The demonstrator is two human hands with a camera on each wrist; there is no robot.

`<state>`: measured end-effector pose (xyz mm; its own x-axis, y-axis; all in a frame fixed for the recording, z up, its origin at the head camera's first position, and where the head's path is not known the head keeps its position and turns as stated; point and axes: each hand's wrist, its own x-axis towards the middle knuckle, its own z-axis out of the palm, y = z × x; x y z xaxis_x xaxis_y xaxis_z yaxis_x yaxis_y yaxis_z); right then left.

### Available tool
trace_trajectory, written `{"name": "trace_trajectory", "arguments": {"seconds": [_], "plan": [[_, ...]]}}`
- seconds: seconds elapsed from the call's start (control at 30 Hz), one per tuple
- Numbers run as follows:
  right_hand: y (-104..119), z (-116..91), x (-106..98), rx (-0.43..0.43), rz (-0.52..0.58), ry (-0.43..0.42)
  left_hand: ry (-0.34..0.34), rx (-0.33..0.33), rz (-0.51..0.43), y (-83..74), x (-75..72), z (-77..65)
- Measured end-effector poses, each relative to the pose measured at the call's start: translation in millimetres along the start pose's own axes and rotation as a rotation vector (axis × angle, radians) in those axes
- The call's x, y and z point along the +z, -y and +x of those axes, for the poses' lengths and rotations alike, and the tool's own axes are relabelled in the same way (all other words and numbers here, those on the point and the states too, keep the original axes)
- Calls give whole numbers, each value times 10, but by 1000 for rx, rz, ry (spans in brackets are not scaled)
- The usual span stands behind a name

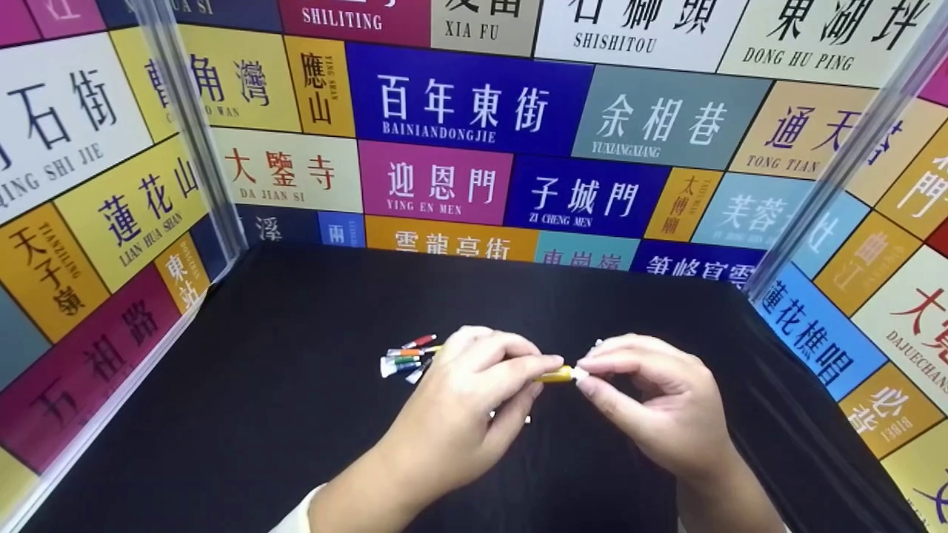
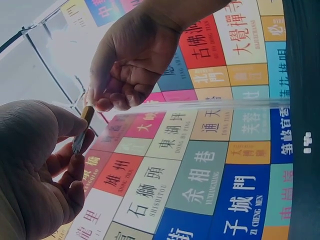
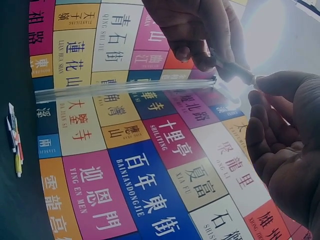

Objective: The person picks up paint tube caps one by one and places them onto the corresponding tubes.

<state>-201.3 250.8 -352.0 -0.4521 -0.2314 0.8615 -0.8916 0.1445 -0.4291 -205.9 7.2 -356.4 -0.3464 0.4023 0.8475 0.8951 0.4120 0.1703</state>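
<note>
In the head view my left hand [image 1: 474, 392] grips a slim yellow pen [image 1: 554, 376] between thumb and fingers, above the black cloth. My right hand [image 1: 659, 400] pinches the white end piece [image 1: 579, 373] of that pen with thumb and forefinger. Both wrist views show the two hands meeting at the pen [image 2: 87, 120]; whether the end piece is apart from the barrel cannot be told. Left of my left hand lies a bundle of pens [image 1: 406, 361] with red, orange, green and dark barrels, partly hidden by that hand.
A black cloth [image 1: 222, 414] covers the table. Small white pieces [image 2: 307, 142] lie on it, partly hidden behind the hands in the head view. Panels printed with place names [image 1: 474, 104] surround the table on three sides, with clear corner posts [image 1: 200, 141].
</note>
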Motion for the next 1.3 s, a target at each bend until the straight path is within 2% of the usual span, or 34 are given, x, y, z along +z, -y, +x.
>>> {"name": "trace_trajectory", "arguments": {"seconds": [0.33, 0.5, 0.6, 0.7, 0.8, 0.97, 1.13, 1.3], "plan": [[-23, -8, -16, 80, -175, 20, 26, -15, -16, 3, 22, -3], [-25, -16, -30, 99, -190, 31, 34, -24, -31, 1, 26, -3], [-28, -25, -37, 110, -142, 31, 33, -30, -35, 0, 25, -5], [-33, -26, -37, 103, -31, 29, 38, -42, -37, 1, 23, -8], [-35, -11, -26, 42, 82, 22, 54, -71, -44, 0, 20, -7], [-6, 42, 15, -97, 128, 22, 47, -77, -38, 12, 20, -3], [0, 75, 28, -125, 74, 51, 29, -63, -32, 14, 24, -5], [-12, 43, 5, -55, -85, 42, 45, -78, -35, 6, 27, -10]]}}
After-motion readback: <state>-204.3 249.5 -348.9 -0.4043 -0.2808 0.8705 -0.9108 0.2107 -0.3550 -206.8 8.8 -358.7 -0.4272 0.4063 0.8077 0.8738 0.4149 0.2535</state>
